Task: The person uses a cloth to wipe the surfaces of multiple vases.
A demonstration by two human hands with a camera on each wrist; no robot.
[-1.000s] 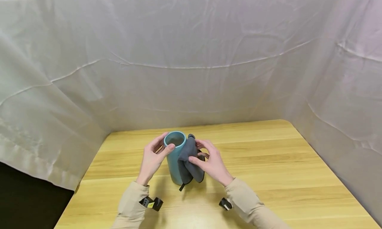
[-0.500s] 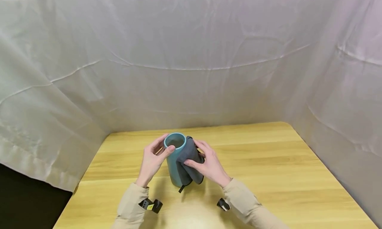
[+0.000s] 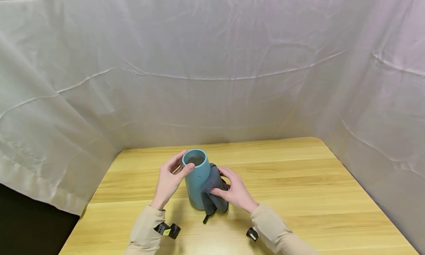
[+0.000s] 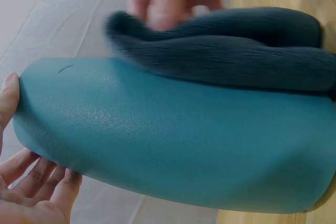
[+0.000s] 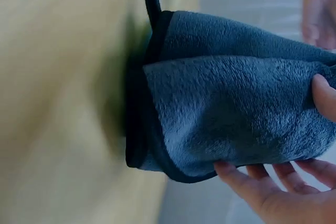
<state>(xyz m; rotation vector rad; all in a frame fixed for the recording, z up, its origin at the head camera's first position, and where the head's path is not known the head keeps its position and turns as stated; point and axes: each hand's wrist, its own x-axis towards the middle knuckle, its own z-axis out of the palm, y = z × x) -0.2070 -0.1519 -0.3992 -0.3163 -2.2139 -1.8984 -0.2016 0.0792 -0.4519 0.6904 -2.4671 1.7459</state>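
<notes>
A tall teal cup [image 3: 197,179] stands upright on the wooden table [image 3: 299,188]. My left hand [image 3: 172,175] grips its rim, thumb on the near edge and fingers behind; the left wrist view fills with the teal cup [image 4: 173,145] wall. My right hand [image 3: 232,190] holds a dark grey cloth [image 3: 214,190] bunched against the lower right side of the cup. The grey cloth [image 5: 231,114] nearly fills the right wrist view, its black-edged corner and small loop hanging toward the table, with my right hand's fingers [image 5: 252,182] curled under it.
White fabric sheets [image 3: 212,70] wall the table at the back and both sides. The table's left front corner drops off to a dark gap [image 3: 33,229]. Bare wood stretches to the right of my hands.
My right hand has slid the cloth down the cup's side, from near the rim to the lower part. The left hand has kept its grip on the rim.
</notes>
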